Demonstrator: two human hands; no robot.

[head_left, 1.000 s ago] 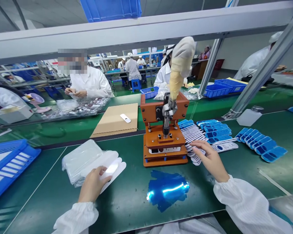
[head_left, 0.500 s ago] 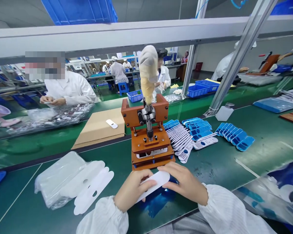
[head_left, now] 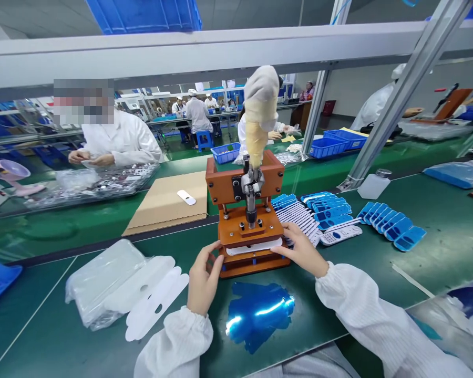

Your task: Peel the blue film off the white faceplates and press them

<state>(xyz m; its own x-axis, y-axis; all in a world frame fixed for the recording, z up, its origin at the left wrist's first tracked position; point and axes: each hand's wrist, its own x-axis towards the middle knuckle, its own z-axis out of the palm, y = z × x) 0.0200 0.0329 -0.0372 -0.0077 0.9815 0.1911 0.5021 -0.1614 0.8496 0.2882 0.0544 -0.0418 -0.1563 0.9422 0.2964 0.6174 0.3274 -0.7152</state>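
Note:
An orange toggle press (head_left: 252,226) with a cloth-wrapped handle (head_left: 260,105) stands before me. A white oval-ended panel (head_left: 254,247) lies in its slot, under the upper plate. My left hand (head_left: 205,273) is at the press's left edge, thumb and fingers apart. At the right edge is my right hand (head_left: 301,249), its fingers spread and its thumb close to the panel's right end. Whether the fingertips touch the panel is hard to tell. Blue shiny film pieces (head_left: 260,315) lie on the bench in front of the press.
White panels (head_left: 157,304) and a plastic-wrapped stack (head_left: 106,278) lie on the left. Right of the press are faceplates with keypad-like markings (head_left: 341,234) and blue-filmed pieces (head_left: 392,226). A white bottle (head_left: 374,184) stands behind. Cardboard (head_left: 165,205) and a seated co-worker (head_left: 118,139) are across the bench.
The white panel that was in my hands now lies in the press slot. My hands have moved forward and apart to the press's two sides, uncovering the blue film.

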